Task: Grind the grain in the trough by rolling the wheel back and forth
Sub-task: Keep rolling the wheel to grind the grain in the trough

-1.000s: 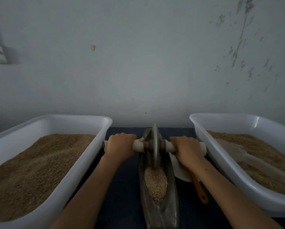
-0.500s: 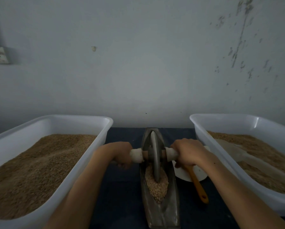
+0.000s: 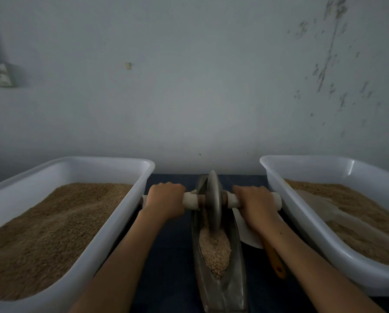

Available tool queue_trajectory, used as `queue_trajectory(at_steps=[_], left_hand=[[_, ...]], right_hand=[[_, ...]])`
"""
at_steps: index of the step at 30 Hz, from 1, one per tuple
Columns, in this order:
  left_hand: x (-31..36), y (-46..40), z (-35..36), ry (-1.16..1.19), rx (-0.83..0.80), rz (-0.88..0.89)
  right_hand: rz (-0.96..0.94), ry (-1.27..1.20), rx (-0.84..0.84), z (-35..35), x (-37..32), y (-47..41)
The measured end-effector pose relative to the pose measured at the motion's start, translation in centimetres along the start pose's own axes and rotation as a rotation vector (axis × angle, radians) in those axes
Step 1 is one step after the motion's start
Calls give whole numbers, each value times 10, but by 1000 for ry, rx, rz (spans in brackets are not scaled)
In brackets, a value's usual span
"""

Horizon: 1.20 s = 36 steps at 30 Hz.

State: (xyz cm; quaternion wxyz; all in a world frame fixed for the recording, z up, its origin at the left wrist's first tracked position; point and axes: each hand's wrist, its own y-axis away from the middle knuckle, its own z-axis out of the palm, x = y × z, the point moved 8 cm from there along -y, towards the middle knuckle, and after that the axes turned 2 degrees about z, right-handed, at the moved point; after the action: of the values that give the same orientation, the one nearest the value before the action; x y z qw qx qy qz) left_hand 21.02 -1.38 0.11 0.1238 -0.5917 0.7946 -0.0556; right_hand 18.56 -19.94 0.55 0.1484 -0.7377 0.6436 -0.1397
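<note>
A narrow boat-shaped metal trough (image 3: 233,288) lies lengthwise on the dark table between two tubs. Pale crushed grain (image 3: 215,249) fills its near middle. A grey metal wheel (image 3: 213,199) stands upright in the trough's far end, on a pale axle handle (image 3: 190,200) that sticks out on both sides. My left hand (image 3: 165,198) grips the left handle with curled fingers. My right hand (image 3: 255,203) grips the right handle the same way. Both arms are stretched forward.
A white tub (image 3: 94,249) of brown grain stands on the left and another white tub (image 3: 301,213) on the right, with a pale scoop (image 3: 317,206) lying in its grain. A white plate (image 3: 243,231) and an orange-handled tool (image 3: 277,260) lie under my right forearm. A wall closes the back.
Half a second ago the wheel was pulled back over the grain; now both hands have pushed it forward to the trough's far end, as it was one second ago.
</note>
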Motion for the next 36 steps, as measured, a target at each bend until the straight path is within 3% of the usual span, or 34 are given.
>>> queue_trajectory(at_steps=[3,9,11,14,17,22,25,29,36], left_hand=[[-3,1,11,52,-180,2],[1,13,23,215,-502,22],[4,17,23,287,-547,45],[7,22,25,417,-624,62],[3,15,22,325,-504,40],[9,3,-9,45,37,54],[12,4,-16,26,142,35],[8,5,-8,81,12,47],[8,10,11,157,-393,21]], right_hand=[[-18,46,-122,-1,-2,0],[-32,-3,-539,8,-2,10],[-39,7,-564,8,-3,11],[-61,48,-408,3,-8,7],[-53,52,-221,0,-12,3],[12,-54,-25,2,-2,0],[-5,-77,70,3,-1,2],[-14,-36,-13,1,-5,-1],[-54,37,-408,6,-6,8]])
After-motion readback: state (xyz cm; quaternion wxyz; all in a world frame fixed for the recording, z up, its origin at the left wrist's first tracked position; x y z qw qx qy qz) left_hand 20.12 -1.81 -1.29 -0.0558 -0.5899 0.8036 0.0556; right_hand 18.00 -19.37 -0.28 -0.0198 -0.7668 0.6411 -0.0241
